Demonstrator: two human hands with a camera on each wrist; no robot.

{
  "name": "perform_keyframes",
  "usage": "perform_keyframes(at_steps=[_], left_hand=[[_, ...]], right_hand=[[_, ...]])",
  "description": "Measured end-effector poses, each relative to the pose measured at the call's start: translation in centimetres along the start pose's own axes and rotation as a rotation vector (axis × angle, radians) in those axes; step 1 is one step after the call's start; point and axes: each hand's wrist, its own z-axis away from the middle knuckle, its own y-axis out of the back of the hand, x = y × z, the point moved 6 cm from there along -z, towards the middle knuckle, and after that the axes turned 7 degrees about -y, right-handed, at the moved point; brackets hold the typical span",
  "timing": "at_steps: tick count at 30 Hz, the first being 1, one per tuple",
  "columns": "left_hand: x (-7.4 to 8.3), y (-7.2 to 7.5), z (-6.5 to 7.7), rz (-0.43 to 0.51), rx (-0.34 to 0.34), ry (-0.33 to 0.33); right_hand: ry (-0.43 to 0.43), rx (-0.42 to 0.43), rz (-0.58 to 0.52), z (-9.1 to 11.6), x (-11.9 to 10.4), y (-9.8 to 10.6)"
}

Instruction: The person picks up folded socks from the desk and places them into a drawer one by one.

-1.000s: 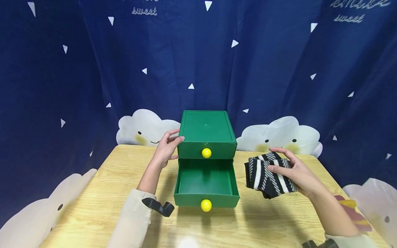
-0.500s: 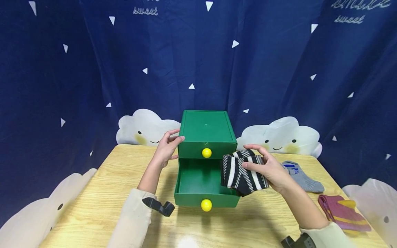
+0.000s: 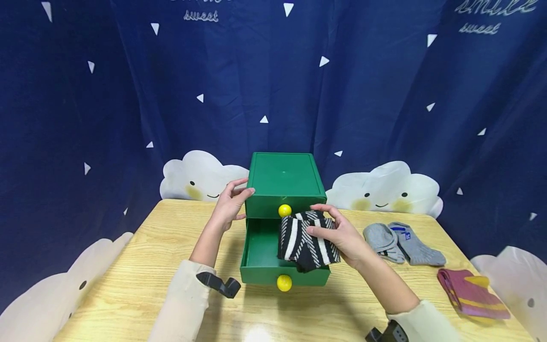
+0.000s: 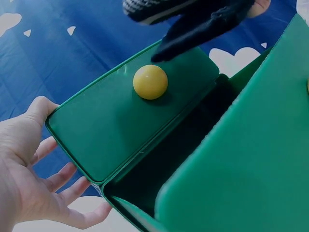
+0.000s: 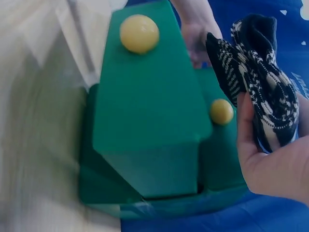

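A folded black-and-white striped sock point(image 3: 305, 244) hangs over the pulled-out lower drawer point(image 3: 260, 275) of a small green drawer cabinet point(image 3: 284, 175). My right hand point(image 3: 342, 235) grips the sock at its right side, thumb in front, as the right wrist view also shows the bundled sock point(image 5: 268, 87) pinched between thumb and fingers. My left hand point(image 3: 228, 204) rests against the cabinet's left side, fingers fairly straight. In the left wrist view, the left thumb touches the corner of the closed upper drawer point(image 4: 111, 125). The sock hides part of the lower drawer's inside.
To the right on the wooden table point(image 3: 171, 247) lie a folded grey sock point(image 3: 382, 240), another grey sock point(image 3: 420, 247) with a blue mark, and a maroon sock point(image 3: 472, 297) with yellow stripes. A blue curtain point(image 3: 278, 85) hangs behind. Both drawers carry yellow knobs.
My right hand has carried the striped sock leftward, from beside the cabinet to over the lower drawer. The grey socks have come into view. My left hand has stayed in place.
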Motion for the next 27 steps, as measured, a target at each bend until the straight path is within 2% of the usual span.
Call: perform_keyframes(at_steps=[8, 14, 19, 22, 27], left_hand=[[0.1, 0.0, 0.1, 0.009, 0.004, -0.005], [0.1, 0.0, 0.1, 0.018, -0.007, 0.009], [1.9, -0.4, 1.4, 0.006, -0.017, 0.015], [1.6, -0.3, 1.3, 0.007, -0.012, 0.008], [0.0, 0.0, 0.1, 0.008, 0.002, -0.005]], right_hand=[[-0.059, 0.061, -0.017, -1.5, 1.8, -2.1], [-0.094, 0.104, -0.033, -2.5, 2.9, -2.7], [-0.141, 0.134, -0.020, -3.5, 3.8, -2.9], [-0.172, 0.170, -0.004, -4.1, 4.1, -3.0], [-0.207, 0.211, 0.013, -5.1, 4.8, -3.1]])
